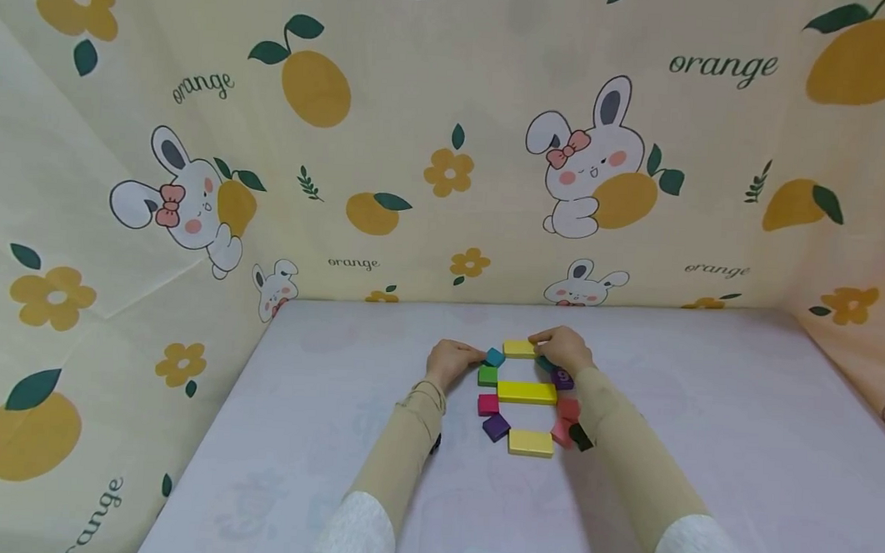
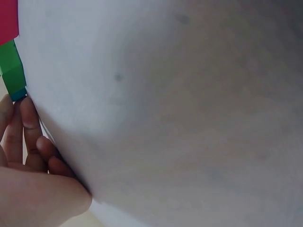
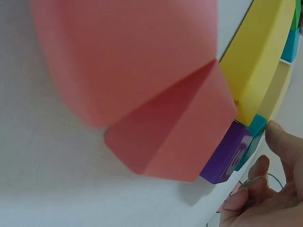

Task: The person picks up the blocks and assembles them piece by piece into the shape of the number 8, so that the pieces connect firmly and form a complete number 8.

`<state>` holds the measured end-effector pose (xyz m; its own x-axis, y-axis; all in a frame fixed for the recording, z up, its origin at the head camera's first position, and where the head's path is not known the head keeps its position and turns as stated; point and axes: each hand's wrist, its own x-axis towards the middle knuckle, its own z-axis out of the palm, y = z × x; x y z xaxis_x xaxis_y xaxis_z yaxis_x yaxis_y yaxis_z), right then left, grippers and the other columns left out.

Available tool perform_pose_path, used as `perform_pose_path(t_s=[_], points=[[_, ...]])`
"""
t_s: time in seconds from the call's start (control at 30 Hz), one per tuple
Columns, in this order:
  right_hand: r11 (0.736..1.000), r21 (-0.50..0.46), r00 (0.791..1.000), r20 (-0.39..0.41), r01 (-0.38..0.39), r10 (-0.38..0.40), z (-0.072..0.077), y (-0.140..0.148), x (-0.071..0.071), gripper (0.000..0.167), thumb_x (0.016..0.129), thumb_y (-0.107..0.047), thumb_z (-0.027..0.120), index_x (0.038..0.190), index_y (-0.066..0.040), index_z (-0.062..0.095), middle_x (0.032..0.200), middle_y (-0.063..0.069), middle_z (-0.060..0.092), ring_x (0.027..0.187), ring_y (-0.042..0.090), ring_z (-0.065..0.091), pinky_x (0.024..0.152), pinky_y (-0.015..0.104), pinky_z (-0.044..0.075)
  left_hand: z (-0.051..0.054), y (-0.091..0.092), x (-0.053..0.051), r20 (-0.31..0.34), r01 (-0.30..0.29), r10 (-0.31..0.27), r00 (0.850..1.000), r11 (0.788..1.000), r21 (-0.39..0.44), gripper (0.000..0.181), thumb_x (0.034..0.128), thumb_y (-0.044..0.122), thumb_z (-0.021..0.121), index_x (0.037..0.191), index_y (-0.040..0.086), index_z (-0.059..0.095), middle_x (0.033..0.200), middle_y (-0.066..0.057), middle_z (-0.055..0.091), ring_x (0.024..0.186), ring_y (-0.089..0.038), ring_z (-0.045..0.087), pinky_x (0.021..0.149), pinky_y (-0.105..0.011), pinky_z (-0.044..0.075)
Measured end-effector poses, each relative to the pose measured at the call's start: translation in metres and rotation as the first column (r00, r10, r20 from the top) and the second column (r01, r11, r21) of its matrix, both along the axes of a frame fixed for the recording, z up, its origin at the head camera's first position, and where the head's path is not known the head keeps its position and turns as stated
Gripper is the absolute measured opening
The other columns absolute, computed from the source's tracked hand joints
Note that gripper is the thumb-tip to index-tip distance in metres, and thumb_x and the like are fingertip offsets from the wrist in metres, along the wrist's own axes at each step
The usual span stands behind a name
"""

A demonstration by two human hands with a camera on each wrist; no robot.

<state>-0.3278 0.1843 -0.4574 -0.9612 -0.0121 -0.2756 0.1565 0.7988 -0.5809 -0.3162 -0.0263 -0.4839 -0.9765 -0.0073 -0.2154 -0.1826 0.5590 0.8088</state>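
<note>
In the head view, several coloured blocks form a figure-eight-like outline on the table. My left hand (image 1: 453, 362) is at its far left corner, fingertips pinching a tilted blue block (image 1: 494, 357); the left wrist view shows only a sliver of it beyond the green block (image 2: 11, 71). At the far right corner, my right hand (image 1: 566, 350) pinches the right end of the far yellow block (image 1: 518, 349). The right thumb (image 3: 279, 139) meets that block's corner, beside a teal block (image 3: 251, 142). Part of the teal block is hidden by the hand in the head view.
A long yellow block (image 1: 526, 393) crosses the middle and a pale yellow block (image 1: 530, 444) lies nearest. Red (image 1: 488, 405) and purple (image 1: 496, 428) blocks line the left. A dark block (image 1: 580, 437) lies by the right forearm. A patterned cloth (image 1: 445, 226) hangs behind the table.
</note>
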Motion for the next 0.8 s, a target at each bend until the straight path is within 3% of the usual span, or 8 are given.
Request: perform_pose_path(t_s=[0.4, 0.57, 0.67, 0.73, 0.8], points=[[0.999, -0.034, 0.999, -0.035, -0.018, 0.016, -0.006, 0.004, -0.003, 0.037, 0.092, -0.022, 0.053, 0.126, -0.012, 0.058, 0.138, 0.02, 0.048, 0.124, 0.04, 0.042, 0.102, 0.058, 0.029, -0.002, 0.002, -0.003, -0.005, -0.009, 0.008, 1.0, 1.0, -0.019, 0.026, 0.0823, 0.038, 0.067, 0.093, 0.016, 0.076, 0.107, -0.002, 0.07, 0.112, -0.023, 0.057, 0.1, -0.041, 0.039], [0.997, -0.072, 0.996, -0.093, -0.012, 0.006, 0.001, 0.006, -0.006, 0.04, 0.094, -0.026, 0.052, 0.129, -0.006, 0.055, 0.132, 0.021, 0.052, 0.114, 0.036, 0.048, 0.098, 0.053, 0.036, 0.001, 0.0, -0.006, -0.095, 0.066, -0.067, 0.993, 0.998, -0.016, 0.031, 0.089, 0.035, 0.06, 0.102, 0.01, 0.072, 0.108, -0.007, 0.07, 0.109, -0.024, 0.058, 0.098, -0.04, 0.042], [0.996, -0.06, 0.988, -0.145, -0.061, 0.052, 0.009, 0.008, -0.004, 0.04, 0.095, -0.025, 0.051, 0.127, -0.003, 0.055, 0.126, 0.022, 0.056, 0.109, 0.035, 0.052, 0.094, 0.049, 0.042, 0.005, -0.004, -0.007, -0.148, 0.108, -0.11, 0.983, 0.994, -0.025, 0.03, 0.0913, 0.03, 0.057, 0.103, 0.006, 0.071, 0.105, -0.009, 0.071, 0.104, -0.024, 0.06, 0.095, -0.039, 0.045], [0.993, -0.03, 0.975, -0.196, -0.11, 0.102, 0.015, 0.01, -0.001, 0.039, 0.095, -0.025, 0.051, 0.126, -0.001, 0.056, 0.122, 0.023, 0.059, 0.106, 0.035, 0.054, 0.091, 0.048, 0.045, 0.008, -0.007, -0.008, -0.16, 0.139, -0.152, 0.975, 0.986, -0.091, 0.03, 0.0919, 0.03, 0.057, 0.103, 0.006, 0.071, 0.103, -0.008, 0.071, 0.101, -0.022, 0.06, 0.093, -0.037, 0.046], [0.988, 0.011, 0.954, -0.258, -0.153, 0.151, 0.022, 0.013, 0.002, 0.039, 0.095, -0.025, 0.051, 0.124, 0.0, 0.057, 0.118, 0.023, 0.061, 0.104, 0.034, 0.056, 0.089, 0.047, 0.046, 0.013, -0.009, -0.008, -0.16, 0.191, -0.228, 0.96, 0.957, -0.22, 0.031, 0.0923, 0.032, 0.056, 0.105, 0.008, 0.07, 0.102, -0.006, 0.07, 0.097, -0.02, 0.06, 0.09, -0.035, 0.047]])
